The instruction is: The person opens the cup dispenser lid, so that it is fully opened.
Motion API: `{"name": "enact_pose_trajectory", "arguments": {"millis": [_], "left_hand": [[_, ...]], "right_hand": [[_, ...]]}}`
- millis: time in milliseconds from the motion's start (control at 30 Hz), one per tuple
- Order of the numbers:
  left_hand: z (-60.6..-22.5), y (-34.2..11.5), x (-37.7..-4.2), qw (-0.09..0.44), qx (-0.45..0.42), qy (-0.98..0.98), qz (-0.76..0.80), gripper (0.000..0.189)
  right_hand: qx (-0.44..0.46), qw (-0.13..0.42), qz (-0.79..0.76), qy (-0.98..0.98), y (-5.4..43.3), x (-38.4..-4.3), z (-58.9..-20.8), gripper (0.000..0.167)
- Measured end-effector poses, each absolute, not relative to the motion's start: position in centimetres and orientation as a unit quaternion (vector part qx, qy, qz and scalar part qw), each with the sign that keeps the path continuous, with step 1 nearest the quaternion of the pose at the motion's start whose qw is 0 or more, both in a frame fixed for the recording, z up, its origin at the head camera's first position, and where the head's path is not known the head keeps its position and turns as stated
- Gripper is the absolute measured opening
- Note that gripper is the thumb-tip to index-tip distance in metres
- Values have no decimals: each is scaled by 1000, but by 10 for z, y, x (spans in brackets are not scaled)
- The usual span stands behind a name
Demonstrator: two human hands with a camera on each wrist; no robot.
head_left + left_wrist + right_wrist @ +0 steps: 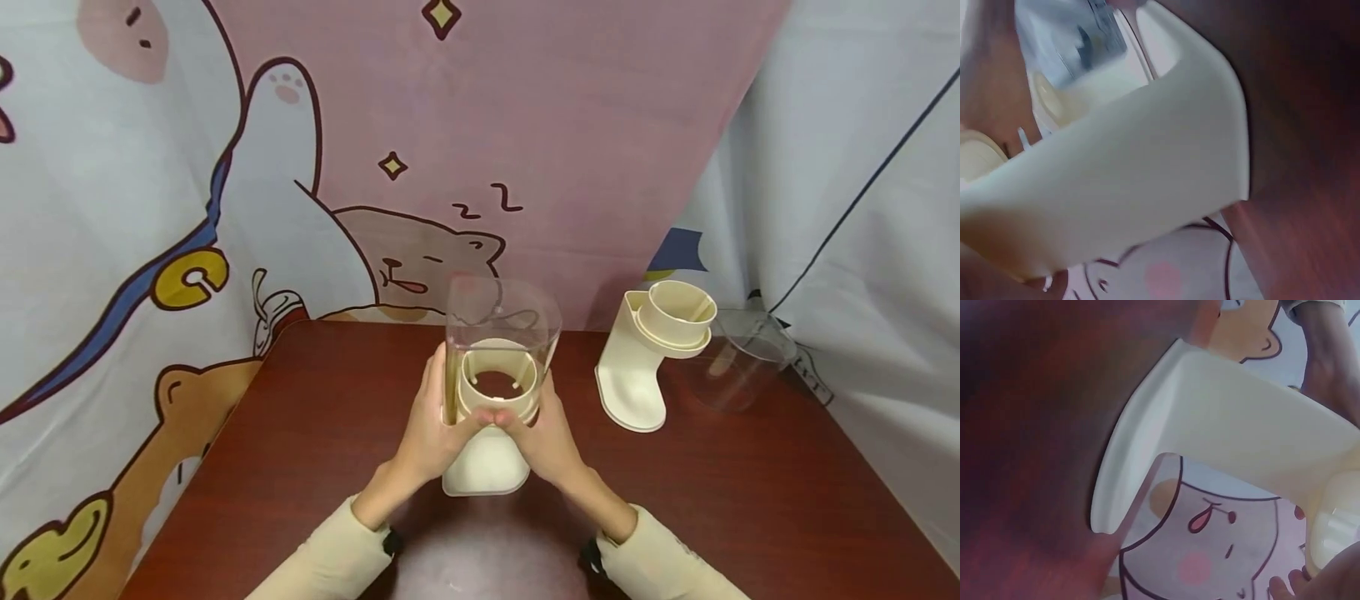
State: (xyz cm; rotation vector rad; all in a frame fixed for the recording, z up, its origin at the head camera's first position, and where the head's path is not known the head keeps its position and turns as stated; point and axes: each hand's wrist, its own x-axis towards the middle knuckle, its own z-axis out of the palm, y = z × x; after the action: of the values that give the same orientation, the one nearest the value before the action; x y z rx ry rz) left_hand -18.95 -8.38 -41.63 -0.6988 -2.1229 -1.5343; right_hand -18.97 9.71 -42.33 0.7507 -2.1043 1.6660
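A cream plastic stand (486, 467) with a round collar and a flat foot is upright on the table in front of me. A clear plastic container (504, 308) rises from its upper part, open at the top. My left hand (438, 429) grips the left side of this pair and my right hand (546, 429) the right side. Both thumbs lie across the front of the collar, their tips meeting. The stand's side (1116, 175) fills much of the left wrist view, and its foot (1132, 444) rests at the tabletop in the right wrist view. Most fingers are hidden behind.
To the right stands a second cream stand (633, 383) with a round collar on top. Beside it, near the table's right edge, is another clear container (742, 367). A cartoon-printed cloth (600, 125) hangs behind the dark red-brown table (300, 467).
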Motion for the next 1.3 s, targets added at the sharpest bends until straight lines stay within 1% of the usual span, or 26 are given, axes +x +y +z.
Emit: {"name": "enact_pose_trajectory", "arguments": {"millis": [200,367,433,533,633,700,800,900,967,1167,1300], "left_hand": [[-418,-81,-154,206,-262,-764,-553,104],[-419,-80,-142,205,-285,-756,-553,104],[-419,-82,-145,198,-305,-745,-559,107],[-421,-87,-151,170,-334,-735,-565,117],[-426,-94,-155,133,-353,-734,-565,129],[-430,-97,-156,110,-355,-735,-567,134],[-435,-100,-154,97,-354,-733,-572,133],[-439,-102,-153,99,-354,-730,-576,129],[-439,-102,-154,102,-358,-729,-575,125],[-440,-96,-160,117,-378,-713,-578,121],[-445,-96,-161,137,-382,-701,-587,121]], "right_hand": [[283,186,592,-731,103,-154,-423,83],[287,185,591,-731,107,-139,-423,83],[291,184,578,-740,110,-139,-421,84],[301,174,573,-742,117,-141,-412,92],[329,169,606,-704,121,-147,-394,103],[354,172,642,-658,120,-152,-378,109],[390,179,679,-596,111,-160,-359,114],[403,184,700,-560,99,-164,-353,117],[406,187,710,-544,94,-164,-353,113],[400,234,702,-540,92,-166,-354,98],[398,230,702,-544,89,-167,-353,95]]}}
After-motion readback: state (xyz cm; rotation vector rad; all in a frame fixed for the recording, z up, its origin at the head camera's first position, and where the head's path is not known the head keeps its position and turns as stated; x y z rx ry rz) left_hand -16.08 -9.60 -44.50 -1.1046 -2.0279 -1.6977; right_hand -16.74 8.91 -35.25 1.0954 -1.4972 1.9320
